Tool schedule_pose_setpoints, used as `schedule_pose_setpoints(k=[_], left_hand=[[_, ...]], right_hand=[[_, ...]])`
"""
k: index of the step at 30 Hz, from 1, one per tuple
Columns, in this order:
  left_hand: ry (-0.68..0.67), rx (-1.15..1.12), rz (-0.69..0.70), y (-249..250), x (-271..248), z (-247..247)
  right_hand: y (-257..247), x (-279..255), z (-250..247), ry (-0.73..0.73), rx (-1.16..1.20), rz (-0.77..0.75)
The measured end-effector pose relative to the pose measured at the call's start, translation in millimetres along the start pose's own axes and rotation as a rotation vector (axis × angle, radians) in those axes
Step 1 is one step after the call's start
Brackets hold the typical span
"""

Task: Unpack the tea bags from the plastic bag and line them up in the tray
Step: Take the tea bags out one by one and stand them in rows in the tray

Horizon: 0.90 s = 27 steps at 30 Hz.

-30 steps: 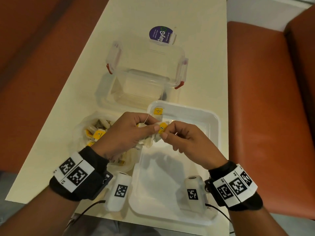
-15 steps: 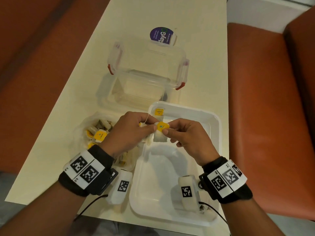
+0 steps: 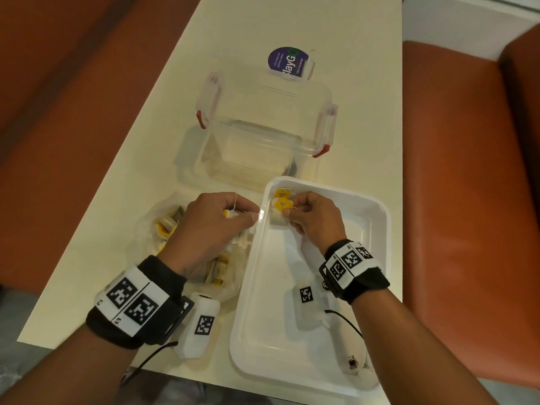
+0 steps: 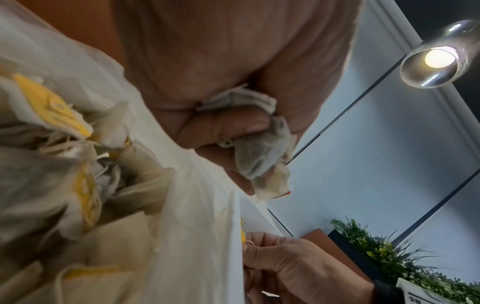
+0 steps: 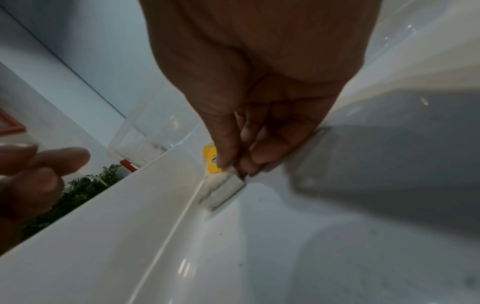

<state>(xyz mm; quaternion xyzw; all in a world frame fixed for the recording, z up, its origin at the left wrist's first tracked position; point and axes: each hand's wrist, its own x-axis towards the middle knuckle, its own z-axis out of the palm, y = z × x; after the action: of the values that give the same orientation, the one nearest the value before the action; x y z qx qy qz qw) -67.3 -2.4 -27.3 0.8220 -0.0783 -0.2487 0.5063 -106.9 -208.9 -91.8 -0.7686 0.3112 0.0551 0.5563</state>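
Note:
A white tray point(image 3: 377, 247) lies on the table at front right. My right hand point(image 3: 295, 210) pinches a tea bag with a yellow tag point(image 3: 283, 205) and holds it down at the tray's far left corner, beside another tagged tea bag point(image 3: 281, 192) lying there. In the right wrist view the held tea bag point(image 5: 223, 189) touches the tray floor point(image 5: 311, 236). My left hand point(image 3: 233, 217) hovers over the clear plastic bag point(image 3: 155, 226) of tea bags and grips a bunch of tea bags point(image 4: 262, 160) in curled fingers.
An open clear plastic box with red clips point(image 3: 263, 127) stands beyond the tray, with a purple-labelled lid point(image 3: 289, 61) behind it. Orange bench seats point(image 3: 467, 171) flank the narrow cream table point(image 3: 292, 24). Dark crumbs point(image 3: 353, 362) sit in the tray's near corner.
My hands have parted: the right one carried its tea bag away and down into the tray's far left corner, and the left one drew back over the plastic bag.

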Motion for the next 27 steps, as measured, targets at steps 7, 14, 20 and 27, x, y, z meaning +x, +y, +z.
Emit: schedule_pose_setpoints(k=[7, 14, 20, 27], left_hand=[[-0.008, -0.08, -0.031, 6, -2, 0], [-0.092, -0.452, -0.264, 17, -5, 2], [-0.158, -0.596, -0.289, 20, -6, 2], [-0.171, -0.597, -0.203, 16, -6, 5]], right_hand=[[0, -3, 5, 0.032, 0.061, 0.039], [-1, -9, 6, 0.069, 0.084, 0.035], [-2, -9, 5, 0.089, 0.074, 0.027], [-17, -41, -9, 0.139, 0.005, -0.103]])
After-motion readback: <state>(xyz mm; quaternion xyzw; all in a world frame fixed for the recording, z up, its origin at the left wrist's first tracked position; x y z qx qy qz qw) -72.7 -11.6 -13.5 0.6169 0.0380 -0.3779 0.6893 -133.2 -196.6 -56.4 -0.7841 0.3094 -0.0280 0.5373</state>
